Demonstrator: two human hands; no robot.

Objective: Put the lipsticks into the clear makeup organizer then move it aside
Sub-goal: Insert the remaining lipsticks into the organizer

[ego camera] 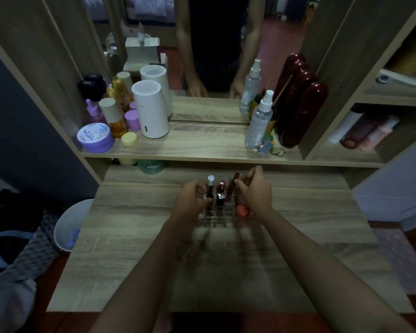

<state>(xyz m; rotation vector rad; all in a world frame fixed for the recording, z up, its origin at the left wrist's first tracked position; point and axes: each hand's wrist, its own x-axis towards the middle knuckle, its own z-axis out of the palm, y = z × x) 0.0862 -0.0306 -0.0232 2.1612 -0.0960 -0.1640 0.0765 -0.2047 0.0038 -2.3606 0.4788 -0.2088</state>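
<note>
A clear makeup organizer [213, 213] stands on the wooden vanity top, near its far edge. In its back row stand a silver-capped dark lipstick [210, 186], a red-capped lipstick [221, 192] and a slim brown-red tube [233, 185] that leans to the right. My left hand [192, 198] grips the organizer's left side. My right hand [255, 191] is closed around the slim tube's right side, at the organizer's right edge. An orange-red round item [241, 210] lies under my right hand, beside the organizer.
A raised shelf [202, 145] behind holds a white cylinder [149, 109], purple jars, a spray bottle [259, 121] and a dark red case [300, 111] before a mirror. A green jar [151, 166] sits under the shelf. A white bin [70, 224] stands on the floor at left.
</note>
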